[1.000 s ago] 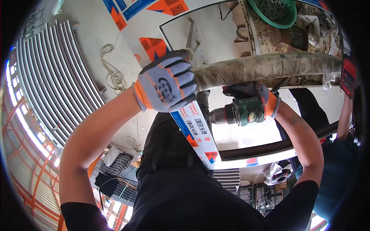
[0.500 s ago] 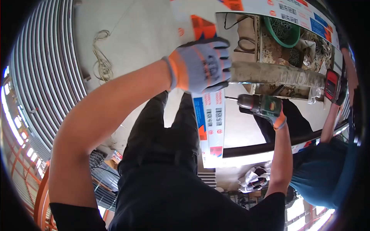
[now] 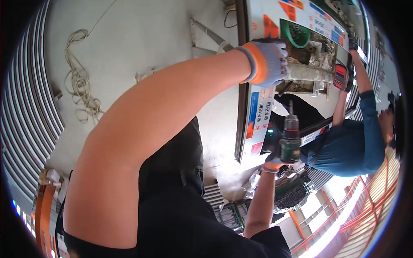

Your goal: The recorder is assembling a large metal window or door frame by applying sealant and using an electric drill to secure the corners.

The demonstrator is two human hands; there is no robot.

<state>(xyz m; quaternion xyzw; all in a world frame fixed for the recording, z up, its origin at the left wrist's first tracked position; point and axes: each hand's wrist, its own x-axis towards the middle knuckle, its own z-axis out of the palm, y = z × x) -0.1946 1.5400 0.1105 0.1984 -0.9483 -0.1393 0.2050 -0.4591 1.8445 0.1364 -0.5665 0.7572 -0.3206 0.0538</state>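
Observation:
My left hand (image 3: 267, 62), in a grey and orange glove, is closed over the near bar of a rectangular frame (image 3: 259, 112). The frame wears white film printed in orange and blue, and dark edging shows along its near side. In my right hand (image 3: 273, 164), also gloved, is a green and black cordless drill (image 3: 290, 138). Its bit points away from me, inside the frame's opening and apart from the bar. Most of the right fingers are hidden behind the drill.
A co-worker in a teal shirt (image 3: 344, 150) stands at the right, holding a red and black power tool (image 3: 340, 77) by the frame's far side. Through the opening show a green basin (image 3: 297, 35) of small fasteners and a worn beam (image 3: 310, 72). Rope (image 3: 79, 77) lies on the floor at left.
The drill has swung from pointing left at the near bar to pointing away, its bit off the bar. My view has turned right; my left hand still holds the bar.

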